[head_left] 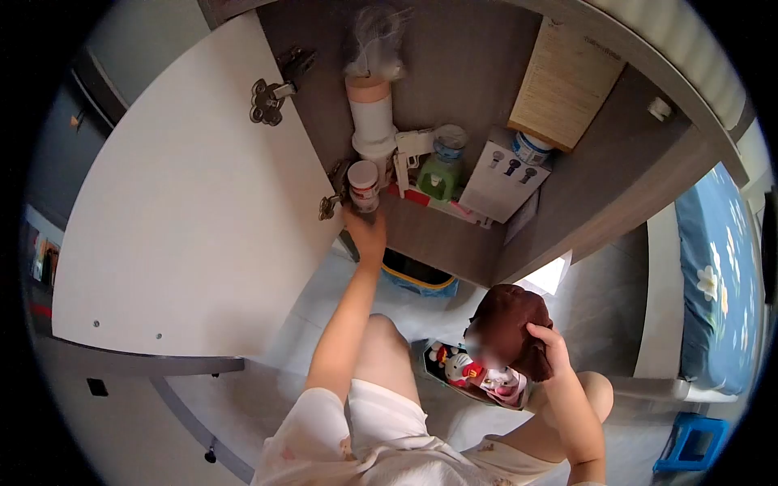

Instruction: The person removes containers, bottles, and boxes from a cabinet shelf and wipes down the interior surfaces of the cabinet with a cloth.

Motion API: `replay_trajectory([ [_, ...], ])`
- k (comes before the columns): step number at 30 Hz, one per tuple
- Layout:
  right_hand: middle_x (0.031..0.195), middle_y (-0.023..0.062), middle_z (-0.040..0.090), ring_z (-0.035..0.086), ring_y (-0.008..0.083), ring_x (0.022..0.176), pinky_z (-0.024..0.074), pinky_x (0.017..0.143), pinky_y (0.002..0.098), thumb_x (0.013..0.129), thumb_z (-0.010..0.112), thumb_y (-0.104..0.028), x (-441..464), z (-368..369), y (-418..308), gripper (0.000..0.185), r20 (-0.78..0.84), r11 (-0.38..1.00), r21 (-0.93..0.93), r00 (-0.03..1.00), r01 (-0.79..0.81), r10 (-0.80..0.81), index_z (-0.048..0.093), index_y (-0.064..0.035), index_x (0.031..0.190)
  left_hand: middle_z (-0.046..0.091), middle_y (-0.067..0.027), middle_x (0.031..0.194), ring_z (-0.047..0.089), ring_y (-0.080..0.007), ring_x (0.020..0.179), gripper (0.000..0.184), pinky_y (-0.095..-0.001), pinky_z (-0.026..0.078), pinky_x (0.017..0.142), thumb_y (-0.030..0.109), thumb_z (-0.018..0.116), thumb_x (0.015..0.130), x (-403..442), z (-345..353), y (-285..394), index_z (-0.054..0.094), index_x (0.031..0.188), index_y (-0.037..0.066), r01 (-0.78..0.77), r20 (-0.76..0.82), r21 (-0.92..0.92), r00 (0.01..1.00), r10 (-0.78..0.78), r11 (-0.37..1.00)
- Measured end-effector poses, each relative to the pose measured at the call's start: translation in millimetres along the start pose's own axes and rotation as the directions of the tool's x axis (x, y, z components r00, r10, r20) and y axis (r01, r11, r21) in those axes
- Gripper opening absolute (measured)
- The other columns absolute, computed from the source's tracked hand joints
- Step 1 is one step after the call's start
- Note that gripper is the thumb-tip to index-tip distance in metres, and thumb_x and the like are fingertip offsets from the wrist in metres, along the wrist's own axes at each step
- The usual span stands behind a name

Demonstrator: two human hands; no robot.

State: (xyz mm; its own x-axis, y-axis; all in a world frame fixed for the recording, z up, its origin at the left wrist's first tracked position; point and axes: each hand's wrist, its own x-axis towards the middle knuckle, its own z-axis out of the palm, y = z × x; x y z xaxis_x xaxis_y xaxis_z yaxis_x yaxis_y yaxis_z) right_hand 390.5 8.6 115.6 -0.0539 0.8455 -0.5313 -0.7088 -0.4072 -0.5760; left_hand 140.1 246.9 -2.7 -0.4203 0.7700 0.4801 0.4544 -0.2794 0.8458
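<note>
My left hand [367,235] reaches into the open cabinet, its fingers around the lower part of a white jar [364,185] with a pinkish lid. My right hand [551,348] grips a dark red-brown cloth [510,324] above the floor, thumb on top. Below the cloth stands a box of small toys [462,368], partly covered by it. Beside the jar are a tall white canister [371,113], a white toy gun [412,154], a green and blue toy dispenser [440,178] and a white box [504,181] with dark pictures.
The white cabinet door [186,194] stands open at the left. A paper sheet [567,81] leans inside at the right. Under the cabinet is a blue-lined bin [421,283]. A bed with blue bedding [717,275] and a blue stool [695,442] are at the right.
</note>
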Motion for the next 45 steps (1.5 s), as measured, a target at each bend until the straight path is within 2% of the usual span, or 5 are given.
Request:
replay_trajectory([
  [3,0.106,0.0165,0.052,0.053,0.0289,0.095,0.0447,0.084,0.0392,0.073,0.056,-0.007,-0.1,0.9,1.7,0.046,0.008,1.0,-0.007,1.0,0.008,-0.007,0.04,0.0016,0.115,0.043,-0.0229,0.111,0.041,-0.0356,0.106,0.059,-0.0416,0.033,0.089,0.017,0.066,0.069,16.9,20.2,-17.2,0.034,0.113,-0.006,0.044,0.02,-0.163,0.999,-0.042,0.986],
  [11,0.107,0.0162,0.052,0.054,0.0279,0.095,0.044,0.084,0.0386,0.074,0.055,-0.007,-5.0,4.1,6.4,0.044,0.002,1.0,-0.031,1.0,0.005,-0.005,0.04,0.0018,0.115,0.046,-0.0237,0.112,0.045,-0.036,0.104,0.08,-0.0411,0.037,0.086,0.039,0.072,0.059,40.6,34.2,-15.1,0.035,0.117,-0.003,0.246,-0.079,0.195,0.969,-0.235,0.95],
  [20,0.106,0.0161,0.052,0.054,0.0275,0.095,0.0441,0.084,0.0381,0.074,0.055,-0.007,-2.7,2.0,7.8,0.044,-0.016,0.998,-0.045,0.999,-0.045,0.044,0.04,0.0027,0.114,0.053,-0.0186,0.108,0.051,-0.0287,0.101,0.068,-0.0355,0.04,0.084,0.029,0.075,0.058,37.8,19.8,-16.6,0.044,0.11,-0.004,0.207,0.162,-0.212,0.971,-0.175,0.955],
  [39,0.106,0.0155,0.052,0.053,0.0268,0.094,0.0431,0.085,0.0364,0.073,0.056,-0.008,-4.1,-1.1,12.8,0.045,-0.108,0.986,-0.166,0.994,-0.003,-0.015,0.041,0.0036,0.113,0.061,-0.0123,0.09,0.059,-0.0211,0.084,0.055,-0.0313,0.046,0.073,0.02,0.078,0.055,-26.7,-79.0,-23.0,0.05,0.098,-0.002,0.01,0.3,-0.139,0.953,0.033,0.99],
  [45,0.108,0.0163,0.05,0.052,0.0287,0.097,0.0427,0.085,0.0389,0.071,0.056,-0.008,-2.1,8.3,13.3,0.05,-0.082,0.99,-0.135,0.995,0.048,-0.06,0.039,0.0016,0.117,0.061,-0.013,0.09,0.059,-0.0203,0.084,0.056,-0.031,0.046,0.073,0.019,0.078,0.054,-89.9,-154.2,-101.7,0.049,0.097,-0.003,0.375,0.418,0.012,0.84,-0.346,0.927],
])
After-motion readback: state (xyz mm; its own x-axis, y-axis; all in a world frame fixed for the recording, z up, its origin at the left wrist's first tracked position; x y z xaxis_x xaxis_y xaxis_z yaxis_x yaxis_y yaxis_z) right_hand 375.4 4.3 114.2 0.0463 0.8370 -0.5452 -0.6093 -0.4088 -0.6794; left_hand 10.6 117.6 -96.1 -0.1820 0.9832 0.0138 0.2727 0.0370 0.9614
